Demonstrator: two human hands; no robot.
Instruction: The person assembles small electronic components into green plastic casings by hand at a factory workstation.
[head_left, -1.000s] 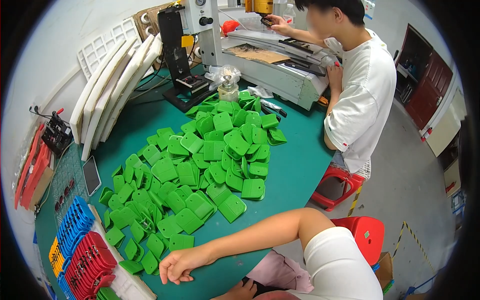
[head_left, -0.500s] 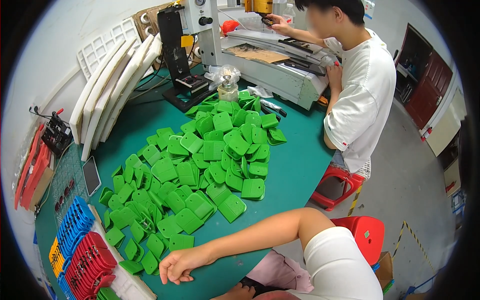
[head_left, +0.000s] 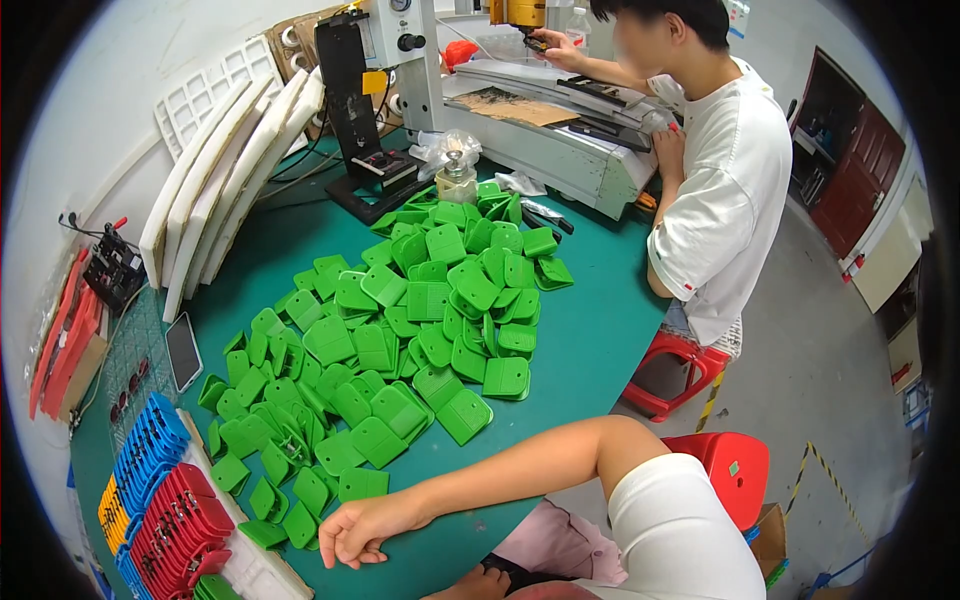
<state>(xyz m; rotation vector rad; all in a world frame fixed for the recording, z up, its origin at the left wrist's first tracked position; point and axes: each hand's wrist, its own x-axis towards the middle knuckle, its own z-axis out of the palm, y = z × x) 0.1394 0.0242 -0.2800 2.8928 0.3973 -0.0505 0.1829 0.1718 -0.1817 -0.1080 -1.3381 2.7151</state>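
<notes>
My right hand [head_left: 365, 528] rests on the green tabletop [head_left: 590, 350] near its front edge. Its fingers are loosely curled, and nothing shows in them. Just beyond it spreads a large heap of green plastic clip-like pieces [head_left: 400, 320], flat with rounded corners, many with a small hole. The nearest of these lie right beside my fingers. My left hand [head_left: 480, 583] shows only partly at the lower edge, low by my lap; what its fingers do is hard to make out. Left of my right hand, a white tray [head_left: 255, 570] holds rows of red [head_left: 180, 530], blue [head_left: 150, 445] and yellow clips [head_left: 113, 512] with metal parts.
A phone [head_left: 183, 352] and a wire rack [head_left: 140, 375] lie at the left. Behind the heap stand a glass jar [head_left: 456, 180], a black-based press [head_left: 365, 160] and curved white panels [head_left: 220, 180]. A co-worker [head_left: 720, 180] sits at a machine, far right; a red stool [head_left: 720, 470] stands nearer.
</notes>
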